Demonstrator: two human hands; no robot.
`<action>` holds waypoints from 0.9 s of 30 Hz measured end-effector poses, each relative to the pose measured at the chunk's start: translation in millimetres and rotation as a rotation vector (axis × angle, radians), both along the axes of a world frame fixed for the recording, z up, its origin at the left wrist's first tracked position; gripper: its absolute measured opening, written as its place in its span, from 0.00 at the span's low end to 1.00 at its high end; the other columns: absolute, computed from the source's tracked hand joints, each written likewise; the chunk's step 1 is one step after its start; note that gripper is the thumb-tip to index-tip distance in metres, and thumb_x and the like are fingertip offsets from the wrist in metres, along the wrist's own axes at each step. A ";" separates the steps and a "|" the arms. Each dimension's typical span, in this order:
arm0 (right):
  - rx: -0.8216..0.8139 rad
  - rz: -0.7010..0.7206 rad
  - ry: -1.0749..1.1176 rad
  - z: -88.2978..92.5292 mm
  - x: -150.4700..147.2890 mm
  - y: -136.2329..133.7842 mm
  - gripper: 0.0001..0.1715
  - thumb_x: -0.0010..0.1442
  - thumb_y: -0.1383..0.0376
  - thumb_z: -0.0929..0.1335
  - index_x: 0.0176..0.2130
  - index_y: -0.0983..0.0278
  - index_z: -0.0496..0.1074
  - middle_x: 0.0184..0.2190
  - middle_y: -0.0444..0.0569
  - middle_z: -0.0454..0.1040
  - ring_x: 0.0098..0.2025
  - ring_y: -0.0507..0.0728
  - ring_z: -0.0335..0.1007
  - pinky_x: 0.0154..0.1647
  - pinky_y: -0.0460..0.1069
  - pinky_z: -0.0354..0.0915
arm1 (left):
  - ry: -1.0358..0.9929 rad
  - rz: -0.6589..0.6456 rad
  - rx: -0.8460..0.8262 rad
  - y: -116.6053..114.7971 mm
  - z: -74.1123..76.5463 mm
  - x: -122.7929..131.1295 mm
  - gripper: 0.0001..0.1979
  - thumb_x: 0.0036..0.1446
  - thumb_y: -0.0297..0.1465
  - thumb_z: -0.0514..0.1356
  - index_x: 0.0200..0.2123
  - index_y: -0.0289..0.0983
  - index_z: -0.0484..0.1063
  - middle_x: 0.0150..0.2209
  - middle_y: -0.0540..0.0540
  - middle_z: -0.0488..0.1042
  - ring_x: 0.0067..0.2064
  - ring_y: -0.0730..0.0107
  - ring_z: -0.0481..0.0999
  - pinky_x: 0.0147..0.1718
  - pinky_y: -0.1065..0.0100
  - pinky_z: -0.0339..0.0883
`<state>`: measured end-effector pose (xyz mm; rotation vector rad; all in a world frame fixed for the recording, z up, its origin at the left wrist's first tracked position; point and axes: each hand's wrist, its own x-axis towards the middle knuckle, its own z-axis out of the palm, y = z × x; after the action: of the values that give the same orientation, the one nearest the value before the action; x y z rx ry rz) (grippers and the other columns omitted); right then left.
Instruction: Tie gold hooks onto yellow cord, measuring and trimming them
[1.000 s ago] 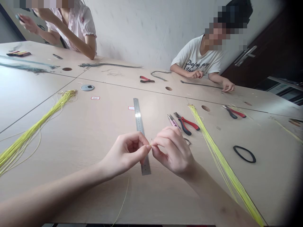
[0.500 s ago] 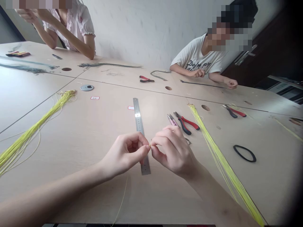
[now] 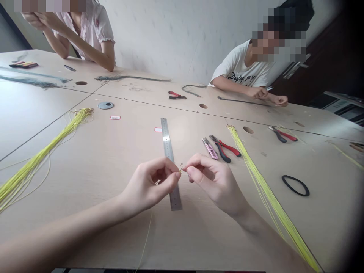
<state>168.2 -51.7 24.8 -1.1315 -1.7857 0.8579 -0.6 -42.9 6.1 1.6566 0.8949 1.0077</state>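
My left hand point(image 3: 152, 185) and my right hand point(image 3: 214, 180) meet just above the table, over the lower end of a steel ruler point(image 3: 170, 159). Both pinch a tiny gold-coloured metal clasp point(image 3: 181, 168) between thumb and forefinger. A thin yellow cord point(image 3: 146, 239) trails from under my left hand toward the near table edge. The other fingers of both hands are curled.
Yellow cord bundles lie at left point(image 3: 36, 159) and right point(image 3: 270, 197). Pink snips point(image 3: 209, 148) and red-handled pliers point(image 3: 226, 148) sit beyond my right hand. A black ring point(image 3: 295, 185) lies at right. Two other people work at the far side, with more pliers point(image 3: 176, 95) point(image 3: 283, 134) near them.
My hands have lifted slightly and my right fingers have uncurled a little, so the clasp shows more between the fingertips. The person at far right has brought both hands together.
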 end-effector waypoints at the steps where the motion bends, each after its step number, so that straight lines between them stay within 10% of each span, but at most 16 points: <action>1: -0.025 0.007 0.013 0.1 -0.5 0.0 0.08 0.57 0.66 0.64 0.28 0.64 0.70 0.23 0.44 0.68 0.26 0.51 0.65 0.25 0.47 0.62 | 0.019 0.015 0.037 -0.2 -1.7 0.0 0.08 0.55 0.28 0.55 0.24 0.35 0.66 0.18 0.53 0.64 0.20 0.79 0.60 0.19 0.75 0.54; 15: 0.064 0.002 -0.062 -3.6 -2.9 -1.8 0.07 0.57 0.69 0.64 0.27 0.63 0.68 0.24 0.42 0.67 0.27 0.50 0.65 0.29 0.46 0.65 | 0.106 0.047 0.190 0.0 -7.4 1.6 0.07 0.54 0.26 0.54 0.24 0.36 0.65 0.18 0.55 0.61 0.21 0.79 0.59 0.20 0.75 0.55; 27: 0.554 -0.054 -0.372 -12.3 -3.7 -0.7 0.08 0.57 0.74 0.62 0.29 0.63 0.62 0.25 0.44 0.65 0.28 0.51 0.64 0.30 0.49 0.62 | 0.126 0.042 0.176 0.2 -8.2 1.7 0.07 0.53 0.24 0.54 0.23 0.35 0.65 0.18 0.55 0.62 0.21 0.80 0.59 0.20 0.76 0.54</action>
<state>164.5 -52.4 12.5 -0.9979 -2.1016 0.0923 1.2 -42.7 -2.1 1.8734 0.9493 1.0446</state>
